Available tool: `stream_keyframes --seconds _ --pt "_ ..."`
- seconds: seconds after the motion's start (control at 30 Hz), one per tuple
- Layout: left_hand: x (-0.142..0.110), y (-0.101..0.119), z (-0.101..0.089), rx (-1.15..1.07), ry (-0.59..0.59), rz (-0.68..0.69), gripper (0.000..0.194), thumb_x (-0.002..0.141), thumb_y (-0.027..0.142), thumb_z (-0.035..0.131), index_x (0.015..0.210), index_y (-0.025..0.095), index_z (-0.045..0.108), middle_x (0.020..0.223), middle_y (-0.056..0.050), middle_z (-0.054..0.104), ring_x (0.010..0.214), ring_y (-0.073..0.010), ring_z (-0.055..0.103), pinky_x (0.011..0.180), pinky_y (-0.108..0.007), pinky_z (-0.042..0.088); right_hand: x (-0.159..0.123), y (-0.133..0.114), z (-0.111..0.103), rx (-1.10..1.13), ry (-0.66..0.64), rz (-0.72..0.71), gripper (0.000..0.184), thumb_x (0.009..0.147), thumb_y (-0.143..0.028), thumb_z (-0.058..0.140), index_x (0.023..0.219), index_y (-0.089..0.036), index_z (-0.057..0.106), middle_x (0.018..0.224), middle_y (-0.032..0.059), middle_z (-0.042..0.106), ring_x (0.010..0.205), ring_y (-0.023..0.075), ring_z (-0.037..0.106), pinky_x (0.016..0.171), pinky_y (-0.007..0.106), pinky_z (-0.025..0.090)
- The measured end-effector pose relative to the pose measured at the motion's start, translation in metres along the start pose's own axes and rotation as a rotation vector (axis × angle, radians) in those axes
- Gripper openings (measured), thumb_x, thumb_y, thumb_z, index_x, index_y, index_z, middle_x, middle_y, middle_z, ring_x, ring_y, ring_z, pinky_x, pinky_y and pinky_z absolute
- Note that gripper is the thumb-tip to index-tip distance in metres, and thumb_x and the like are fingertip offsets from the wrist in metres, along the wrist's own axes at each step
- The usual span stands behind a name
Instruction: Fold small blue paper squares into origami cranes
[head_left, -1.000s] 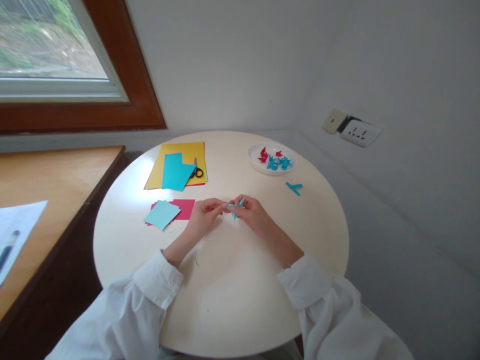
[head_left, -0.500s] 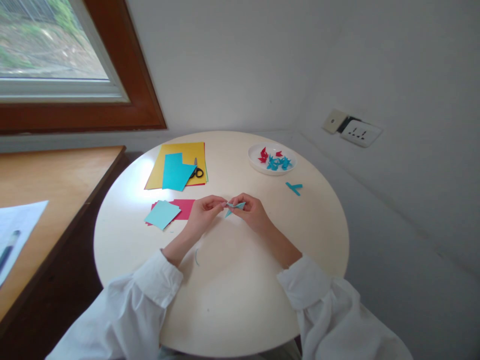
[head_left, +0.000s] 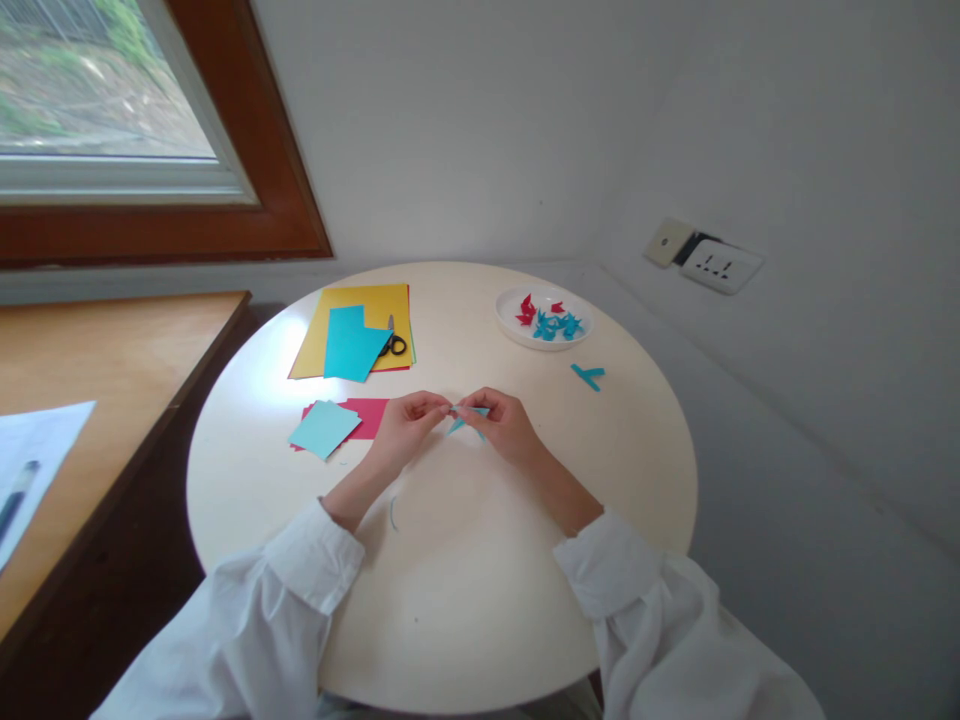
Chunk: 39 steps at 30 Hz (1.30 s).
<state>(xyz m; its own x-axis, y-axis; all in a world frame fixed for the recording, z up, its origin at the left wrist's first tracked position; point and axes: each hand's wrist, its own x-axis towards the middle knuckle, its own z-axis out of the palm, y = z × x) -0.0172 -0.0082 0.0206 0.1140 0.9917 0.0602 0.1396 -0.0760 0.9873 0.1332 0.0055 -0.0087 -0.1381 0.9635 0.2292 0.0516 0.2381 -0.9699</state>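
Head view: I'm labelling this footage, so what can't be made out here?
In the head view:
Folded light-blue paper: its middle, hidden by the fingers.
Scissors: partly covered by the turquoise sheet.
White sheet: cut off by the left edge; any writing too faint.

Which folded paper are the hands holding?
The pale blue one, between the left hand and right hand; the red ones and brighter blue ones sit in the white dish.

Daylight from window [head_left: 97, 85], left; glare on tabletop [head_left: 259, 350], far left; right wall [head_left: 817, 400] dim; faint shadows below hands [head_left: 405, 428].
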Motion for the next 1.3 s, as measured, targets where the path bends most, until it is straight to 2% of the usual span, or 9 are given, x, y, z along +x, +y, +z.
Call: stream_keyframes --seconds 0.23,0.47,0.73,1.0,1.3 --pt "0.0007 -0.0021 0.0004 0.01 -0.017 -0.021 0.022 0.065 0.035 0.065 0.07 0.014 0.063 0.07 -0.004 0.066 0.064 -0.0145 0.058 0.056 -0.024 0.041 -0.0007 0.0006 -0.0004 -0.045 0.069 -0.023 0.014 0.066 -0.031 0.064 0.064 -0.018 0.06 0.063 0.0 0.062 0.059 0.0127 0.053 0.058 0.026 0.042" --pt "0.0024 -0.0038 0.0005 0.013 -0.009 -0.066 0.027 0.061 0.039 0.068 0.067 0.013 0.062 0.066 -0.004 0.064 0.062 -0.0136 0.055 0.057 -0.024 0.04 -0.0029 0.0008 0.0008 -0.09 0.104 -0.077 0.012 0.066 -0.029 0.063 0.066 -0.017 0.061 0.067 0.0019 0.064 0.064 0.0148 0.057 0.061 0.027 0.045" --pt "0.0016 -0.0022 0.0011 0.015 -0.002 -0.096 0.027 0.06 0.039 0.067 0.063 0.014 0.059 0.058 -0.001 0.059 0.054 -0.0112 0.05 0.052 -0.023 0.036 -0.0058 0.0002 0.0025 -0.17 0.152 -0.088 0.012 0.068 -0.028 0.061 0.066 -0.016 0.061 0.063 0.0011 0.062 0.058 0.013 0.054 0.055 0.025 0.042" --pt "0.0003 0.0036 0.0006 -0.054 -0.005 -0.134 0.022 0.058 0.033 0.069 0.062 0.014 0.059 0.062 -0.003 0.065 0.058 -0.0127 0.056 0.054 -0.023 0.039 -0.0057 -0.0005 0.0013 -0.214 0.17 -0.112 0.01 0.068 -0.026 0.059 0.065 -0.016 0.06 0.061 -0.0003 0.06 0.057 0.0119 0.052 0.054 0.023 0.04" --pt "0.002 0.0007 -0.0007 -0.127 0.011 -0.168 0.032 0.055 0.03 0.072 0.08 0.014 0.061 0.062 -0.004 0.067 0.066 -0.0172 0.062 0.058 -0.026 0.044 -0.0059 -0.001 0.0011 -0.256 0.163 -0.122 0.011 0.068 -0.027 0.058 0.065 -0.017 0.06 0.06 -0.001 0.059 0.055 0.0114 0.05 0.053 0.023 0.039"
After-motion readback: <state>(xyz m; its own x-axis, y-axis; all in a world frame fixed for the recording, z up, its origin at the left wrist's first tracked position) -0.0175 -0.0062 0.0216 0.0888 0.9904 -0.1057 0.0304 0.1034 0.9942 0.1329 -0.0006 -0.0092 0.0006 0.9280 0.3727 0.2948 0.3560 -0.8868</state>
